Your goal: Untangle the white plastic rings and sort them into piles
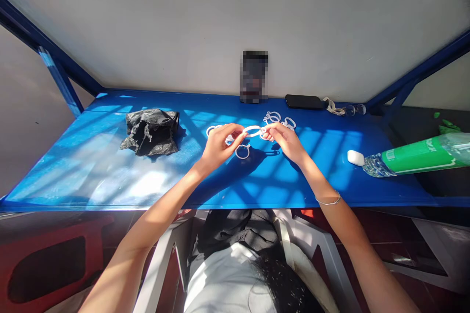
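Note:
Above the blue table, my left hand (221, 145) and my right hand (285, 141) hold a white curtain ring (253, 130) between them. The left fingers pinch its left side, while the right fingertips close on the small eyelet end at its right. Just below lies a single loose ring (242, 152) on the tabletop. More white rings (272, 117) rest behind my right hand, and another ring (210, 130) is partly covered by my left hand.
The blue table (205, 190) carries a crumpled black plastic bag (152, 132) at left. Toward the back are a pixelated upright object (253, 77), a black phone (304, 102) and glasses (350, 110). A white case (355, 158) and green-labelled bottle (422, 154) are at right.

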{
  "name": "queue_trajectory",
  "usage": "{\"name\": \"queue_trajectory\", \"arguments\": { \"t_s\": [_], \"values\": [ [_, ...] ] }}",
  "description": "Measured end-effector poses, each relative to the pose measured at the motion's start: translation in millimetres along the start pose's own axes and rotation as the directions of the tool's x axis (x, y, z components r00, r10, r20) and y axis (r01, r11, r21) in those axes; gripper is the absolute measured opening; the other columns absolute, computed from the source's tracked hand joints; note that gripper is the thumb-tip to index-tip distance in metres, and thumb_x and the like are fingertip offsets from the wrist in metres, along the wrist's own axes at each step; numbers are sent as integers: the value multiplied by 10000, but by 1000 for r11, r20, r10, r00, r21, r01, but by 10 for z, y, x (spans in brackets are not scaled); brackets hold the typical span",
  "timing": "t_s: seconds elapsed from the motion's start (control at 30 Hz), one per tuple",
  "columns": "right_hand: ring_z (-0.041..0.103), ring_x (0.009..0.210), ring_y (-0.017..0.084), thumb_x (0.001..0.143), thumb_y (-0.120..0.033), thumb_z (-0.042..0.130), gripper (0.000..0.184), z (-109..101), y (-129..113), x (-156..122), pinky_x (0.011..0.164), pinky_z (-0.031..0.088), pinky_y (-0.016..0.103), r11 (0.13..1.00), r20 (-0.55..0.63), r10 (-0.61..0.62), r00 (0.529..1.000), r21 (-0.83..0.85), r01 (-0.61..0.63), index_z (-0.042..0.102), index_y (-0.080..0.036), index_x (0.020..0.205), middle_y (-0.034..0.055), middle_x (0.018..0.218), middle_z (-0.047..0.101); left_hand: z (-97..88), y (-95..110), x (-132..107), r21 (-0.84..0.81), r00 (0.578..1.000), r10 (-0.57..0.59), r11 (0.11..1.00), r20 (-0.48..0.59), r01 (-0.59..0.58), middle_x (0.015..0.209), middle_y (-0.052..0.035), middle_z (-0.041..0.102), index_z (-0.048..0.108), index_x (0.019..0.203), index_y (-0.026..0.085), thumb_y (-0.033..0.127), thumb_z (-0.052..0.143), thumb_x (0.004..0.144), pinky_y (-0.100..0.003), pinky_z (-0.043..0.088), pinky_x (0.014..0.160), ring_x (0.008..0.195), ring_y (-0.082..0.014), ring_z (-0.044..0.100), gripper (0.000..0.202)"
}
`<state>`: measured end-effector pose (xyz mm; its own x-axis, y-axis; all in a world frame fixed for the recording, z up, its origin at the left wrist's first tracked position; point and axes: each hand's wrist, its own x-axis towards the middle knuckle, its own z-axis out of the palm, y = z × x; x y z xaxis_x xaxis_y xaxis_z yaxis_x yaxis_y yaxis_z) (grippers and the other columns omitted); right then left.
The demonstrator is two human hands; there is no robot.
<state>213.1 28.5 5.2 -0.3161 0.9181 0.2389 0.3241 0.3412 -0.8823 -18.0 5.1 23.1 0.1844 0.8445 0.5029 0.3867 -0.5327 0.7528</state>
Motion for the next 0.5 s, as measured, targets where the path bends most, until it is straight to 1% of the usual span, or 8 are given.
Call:
{"name": "queue_trajectory", "arguments": {
  "t_s": [0.07,0.1,0.17,0.23,0.33,0.43,0.5],
  "values": [
    [682,761,203,911,-651,579,439,74,-50,-13,714,554,343,978,37,53,998,198,-59,682,-229,968,34,812,715,17,-8,-16,52,999,46,998,15,-47,764,-38,716,698,819,207,430,594,924,-282,484,646,648,-156,616,268],
    [675,720,196,868,-667,631,450,102,-67,-19,689,557,338,964,42,71,997,253,-79,684,-226,943,25,769,706,23,-10,-24,70,998,57,996,28,-59,774,-44,717,698,825,209,427,578,934,-287,484,649,652,-159,616,271],
    [659,671,184,804,-651,719,442,135,-88,-28,659,557,328,944,33,95,995,314,-100,692,-223,912,9,712,687,28,-7,-35,80,996,64,994,59,-68,793,-51,720,699,847,213,425,559,944,-295,487,658,668,-166,623,272],
    [647,653,172,780,-622,758,424,145,-101,-33,649,555,318,935,12,103,995,341,-101,703,-220,902,0,688,676,27,5,-41,63,995,50,996,86,-55,811,-52,723,701,879,218,425,573,935,-306,502,691,700,-177,639,250],
    [646,655,167,773,-598,775,406,154,-120,-41,657,561,319,934,-26,96,995,349,-81,707,-216,890,3,694,678,25,29,-44,28,994,-3,1000,111,0,841,-53,731,700,948,233,446,666,867,-330,527,743,745,-198,657,230],
    [673,714,181,773,-558,794,369,185,-149,-63,697,582,338,936,-60,66,996,348,-41,704,-218,883,22,775,705,28,41,-42,-13,990,-57,998,129,59,866,-40,737,689,1055,236,475,730,804,-323,534,740,743,-195,661,350],
    [689,768,191,777,-533,800,340,213,-167,-81,734,595,351,937,-75,39,996,350,-10,703,-224,882,33,853,723,32,40,-41,-34,987,-67,997,149,73,850,-29,732,689,1088,221,491,728,801,-302,525,720,735,-184,657,396]
  ]
}}
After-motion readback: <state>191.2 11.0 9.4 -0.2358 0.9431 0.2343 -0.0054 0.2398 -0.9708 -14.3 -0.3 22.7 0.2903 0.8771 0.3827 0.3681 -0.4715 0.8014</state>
